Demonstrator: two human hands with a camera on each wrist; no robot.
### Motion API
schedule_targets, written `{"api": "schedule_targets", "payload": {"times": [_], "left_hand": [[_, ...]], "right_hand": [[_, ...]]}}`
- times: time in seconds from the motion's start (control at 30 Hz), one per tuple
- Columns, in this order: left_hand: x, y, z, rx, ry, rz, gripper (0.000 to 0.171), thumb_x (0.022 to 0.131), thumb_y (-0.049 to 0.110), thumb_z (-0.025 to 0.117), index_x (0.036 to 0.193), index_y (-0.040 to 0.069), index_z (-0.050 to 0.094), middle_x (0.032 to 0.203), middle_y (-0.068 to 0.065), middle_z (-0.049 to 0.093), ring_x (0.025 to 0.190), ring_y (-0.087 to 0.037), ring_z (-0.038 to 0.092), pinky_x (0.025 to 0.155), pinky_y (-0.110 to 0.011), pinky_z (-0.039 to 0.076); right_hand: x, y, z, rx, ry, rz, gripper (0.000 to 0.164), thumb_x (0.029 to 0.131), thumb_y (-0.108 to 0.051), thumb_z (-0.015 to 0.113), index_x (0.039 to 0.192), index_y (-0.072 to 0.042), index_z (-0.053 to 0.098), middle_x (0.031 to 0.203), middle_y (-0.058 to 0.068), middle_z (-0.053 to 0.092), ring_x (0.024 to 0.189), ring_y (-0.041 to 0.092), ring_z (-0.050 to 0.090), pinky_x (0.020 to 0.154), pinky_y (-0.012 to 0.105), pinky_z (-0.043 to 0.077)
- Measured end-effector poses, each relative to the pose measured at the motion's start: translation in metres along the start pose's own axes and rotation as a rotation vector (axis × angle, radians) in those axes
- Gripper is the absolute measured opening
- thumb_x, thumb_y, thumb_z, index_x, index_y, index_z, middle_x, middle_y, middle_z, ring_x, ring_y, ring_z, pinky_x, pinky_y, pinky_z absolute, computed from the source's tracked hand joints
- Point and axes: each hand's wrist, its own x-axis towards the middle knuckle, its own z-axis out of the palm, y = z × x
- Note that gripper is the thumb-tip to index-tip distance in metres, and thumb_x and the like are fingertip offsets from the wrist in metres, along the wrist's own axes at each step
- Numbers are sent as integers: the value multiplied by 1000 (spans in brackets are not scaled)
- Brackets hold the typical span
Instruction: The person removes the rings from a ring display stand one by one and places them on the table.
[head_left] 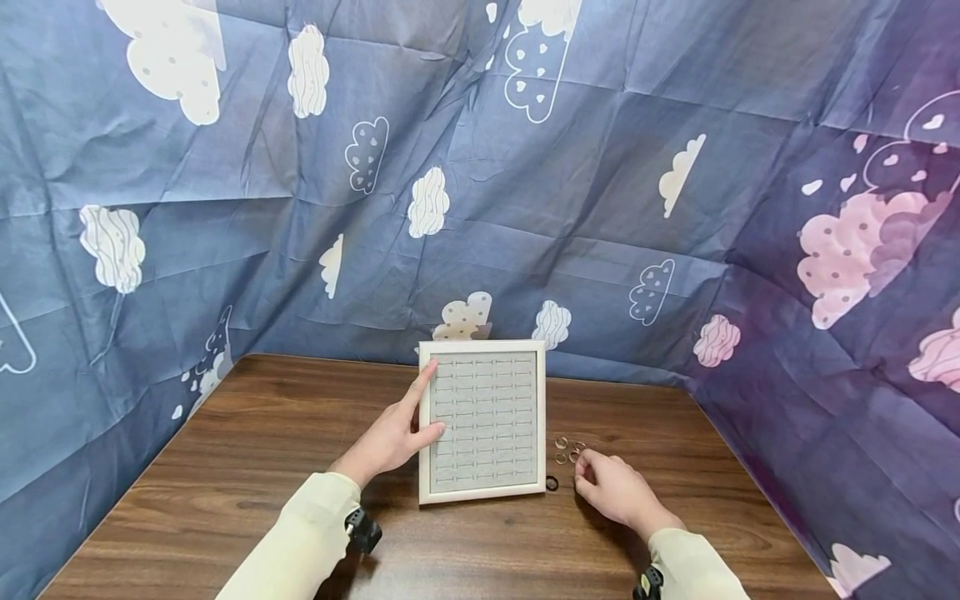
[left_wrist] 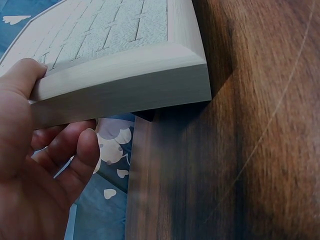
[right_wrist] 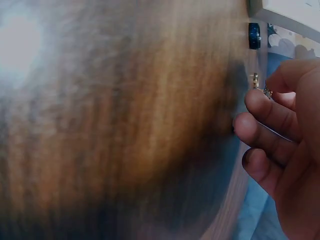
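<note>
A white-framed ring display tray [head_left: 483, 417], with grey padding and rows of slots, stands tilted on the table. My left hand [head_left: 393, 437] grips its left side; in the left wrist view the thumb [left_wrist: 27, 75] lies on the front and several fingers curl behind. To the right of the tray, my right hand [head_left: 618, 492] is down at a small group of rings. Its thumb and fingertips close around a gold-coloured ring [right_wrist: 268, 93], partly hidden by them. Another gold ring [right_wrist: 255, 80] and a black ring [right_wrist: 254, 36] are close by.
More metal rings [head_left: 562, 442] lie beside the tray's right edge on the brown wooden table [head_left: 300, 417]. A blue cloth [head_left: 480, 208] printed with clouds hangs behind the table and along its sides.
</note>
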Motion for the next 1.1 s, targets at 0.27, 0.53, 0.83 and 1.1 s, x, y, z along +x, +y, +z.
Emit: {"api": "schedule_targets", "payload": {"times": [0.27, 0.53, 0.83, 1.1], "left_hand": [[-1, -1, 0, -17, 2, 2, 99, 105, 20, 72, 175, 35, 3, 135, -12, 76, 104, -14, 77, 96, -39, 59], [0, -2, -2, -19, -10, -7, 100, 105, 21, 72, 175, 37, 3, 133, -12, 76, 101, -11, 76, 94, -37, 59], [0, -4, -10, 65, -18, -10, 99, 105, 25, 73, 175, 36, 3, 118, -5, 80, 85, -2, 69, 84, -30, 56], [0, 0, -27, 305, -6, -75, 94, 102, 55, 70, 173, 47, 8, 77, 9, 59, 65, -7, 53, 63, -30, 45]], "right_hand": [[-4, -2, 2, 2, -2, -23, 15, 92, -12, 75, 91, -20, 62, 67, -9, 51, 61, 10, 47, 58, 30, 38], [-4, -3, 4, 11, 3, -26, 15, 93, -13, 75, 91, -20, 62, 69, -9, 52, 63, 9, 47, 61, 30, 40], [-1, -5, 2, 9, 15, -41, 11, 98, -15, 72, 92, -21, 65, 70, -9, 56, 65, 11, 50, 64, 34, 45], [8, -7, -11, -27, 15, -59, 11, 97, -15, 69, 90, -21, 62, 70, -9, 54, 63, 11, 49, 61, 33, 43]]}}
